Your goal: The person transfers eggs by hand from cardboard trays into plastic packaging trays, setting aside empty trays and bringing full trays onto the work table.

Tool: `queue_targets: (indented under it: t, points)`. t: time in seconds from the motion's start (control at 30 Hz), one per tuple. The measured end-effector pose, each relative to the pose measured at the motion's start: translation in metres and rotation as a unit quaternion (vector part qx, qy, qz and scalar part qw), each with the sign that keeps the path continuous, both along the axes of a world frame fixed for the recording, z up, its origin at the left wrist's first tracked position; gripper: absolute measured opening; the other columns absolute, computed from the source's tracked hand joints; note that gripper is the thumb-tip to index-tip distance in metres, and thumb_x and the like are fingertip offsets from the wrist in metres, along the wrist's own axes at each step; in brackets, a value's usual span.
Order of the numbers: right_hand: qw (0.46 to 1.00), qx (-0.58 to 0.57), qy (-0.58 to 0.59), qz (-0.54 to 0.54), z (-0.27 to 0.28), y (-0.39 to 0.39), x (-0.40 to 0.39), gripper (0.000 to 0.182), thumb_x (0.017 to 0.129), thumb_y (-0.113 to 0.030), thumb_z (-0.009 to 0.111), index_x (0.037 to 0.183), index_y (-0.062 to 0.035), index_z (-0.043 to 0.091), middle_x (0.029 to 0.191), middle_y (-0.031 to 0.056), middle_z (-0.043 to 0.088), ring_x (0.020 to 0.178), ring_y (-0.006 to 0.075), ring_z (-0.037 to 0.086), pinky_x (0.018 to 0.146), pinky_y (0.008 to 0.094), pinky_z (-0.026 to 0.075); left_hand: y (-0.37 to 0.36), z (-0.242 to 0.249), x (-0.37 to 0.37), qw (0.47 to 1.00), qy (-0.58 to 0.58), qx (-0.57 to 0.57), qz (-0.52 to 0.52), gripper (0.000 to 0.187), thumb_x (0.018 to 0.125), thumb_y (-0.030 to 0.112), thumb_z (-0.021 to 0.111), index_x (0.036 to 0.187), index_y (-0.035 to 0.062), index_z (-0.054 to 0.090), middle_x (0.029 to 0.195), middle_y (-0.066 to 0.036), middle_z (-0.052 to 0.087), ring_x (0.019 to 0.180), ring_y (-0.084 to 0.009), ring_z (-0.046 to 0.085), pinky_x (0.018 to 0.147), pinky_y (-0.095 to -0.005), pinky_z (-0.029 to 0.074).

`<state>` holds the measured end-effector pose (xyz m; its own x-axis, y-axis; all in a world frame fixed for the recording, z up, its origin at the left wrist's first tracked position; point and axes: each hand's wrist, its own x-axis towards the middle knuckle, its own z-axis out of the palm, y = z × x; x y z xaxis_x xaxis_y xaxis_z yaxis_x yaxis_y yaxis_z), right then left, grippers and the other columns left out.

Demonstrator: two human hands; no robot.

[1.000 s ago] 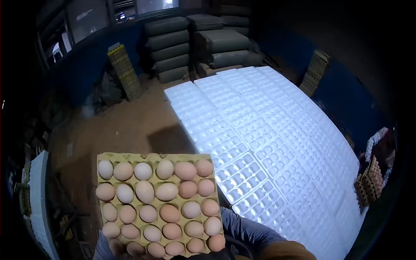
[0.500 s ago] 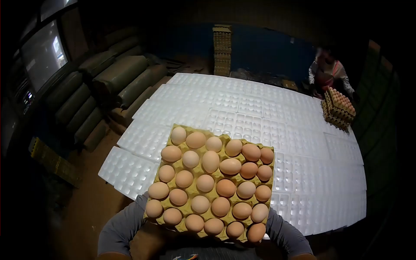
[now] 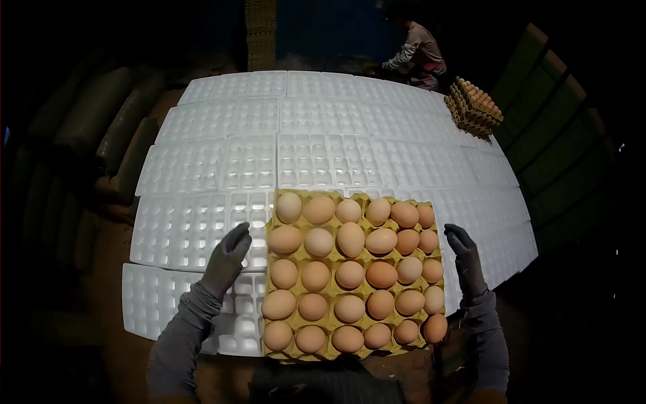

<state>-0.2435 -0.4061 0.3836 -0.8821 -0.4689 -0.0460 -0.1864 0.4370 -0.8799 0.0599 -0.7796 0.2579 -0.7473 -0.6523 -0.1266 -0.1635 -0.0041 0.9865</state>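
Lots of white moulded trays [image 3: 323, 108] here, too many blurring together at the right to count, then one co-worker [image 3: 420, 57] at the far side, one stack of filled egg trays [image 3: 473, 108] at the far right corner, one yellow egg tray [image 3: 353, 289] at the near edge, two hands and 30 eggs [image 3: 349, 275] in it, five rows of six. Left hand [image 3: 229, 256] and right hand [image 3: 465, 256] are both empty, fingers apart and a bit bent, just off the tray's sides. Sacks [image 3: 101, 114] at left are mostly lost in the dark, and the co-worker's hands are hard to make out.
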Motion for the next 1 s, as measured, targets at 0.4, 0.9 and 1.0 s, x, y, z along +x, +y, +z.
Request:
queue_targets:
  t: [0.4,0.9,1.0]
  points:
    - [0.807,0.120,0.366,0.447,0.032,-0.231,0.066,0.040,0.087,-0.022,0.069,0.124,-0.0074,0.063,0.112,0.0166,0.065,0.104,0.0337,0.063,0.092,0.0420,0.051,-0.025,0.119,-0.068,0.916,-0.026,-0.332,-0.225,0.046,0.090,0.022,0.073,0.133,0.0091,0.062,0.104,-0.009,0.068,0.096,-0.0223,0.065,0.090,-0.0346,0.052]
    - [0.732,0.362,0.299,0.493,0.104,-0.228,0.119,0.039,0.084,-0.036,0.071,0.098,0.0003,0.075,0.093,0.0151,0.074,0.083,0.0295,0.072,0.076,0.0418,0.056,0.018,0.156,-0.020,0.928,-0.067,-0.333,-0.155,0.041,0.090,0.027,0.071,0.124,0.0052,0.064,0.108,-0.012,0.067,0.089,-0.0272,0.068,0.084,-0.0366,0.056]
    - [0.881,0.118,-0.135,0.438,0.115,-0.203,0.084,0.045,0.089,-0.037,0.065,0.116,-0.0014,0.070,0.111,0.0118,0.070,0.099,0.0204,0.067,0.081,0.0329,0.056,0.011,0.167,0.005,0.983,0.032,0.037,-0.176,0.038,0.090,0.016,0.070,0.125,0.0043,0.063,0.115,-0.009,0.059,0.088,-0.0168,0.063,0.079,-0.0270,0.055]
